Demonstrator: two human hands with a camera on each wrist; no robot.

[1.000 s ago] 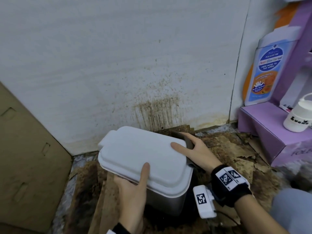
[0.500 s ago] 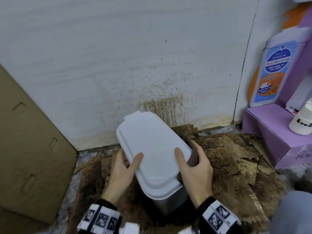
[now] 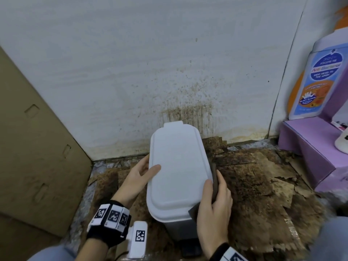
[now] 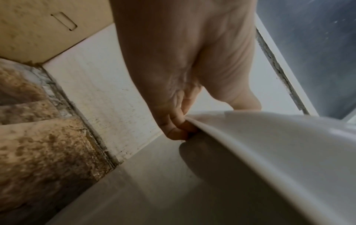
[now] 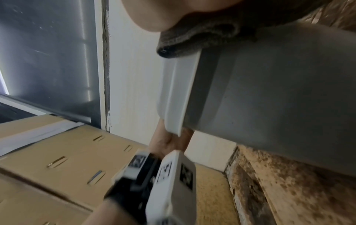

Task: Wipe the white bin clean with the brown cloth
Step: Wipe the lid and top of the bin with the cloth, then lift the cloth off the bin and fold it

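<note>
Gripping the white bin from both sides, you have it standing on the stained cardboard floor close to the spattered wall, its lid closed. Your left hand curls its fingers under the lid's left rim while the thumb lies flat on top; the left wrist view shows those fingertips tucked beneath the edge. Your right hand presses the brown cloth against the bin's right side, thumb over the lid edge and fingers wrapped round the cloth. In the right wrist view the cloth seems folded over the rim, though blur hides how much. A cardboard box leans at your left; a purple display stand sits right.
</note>
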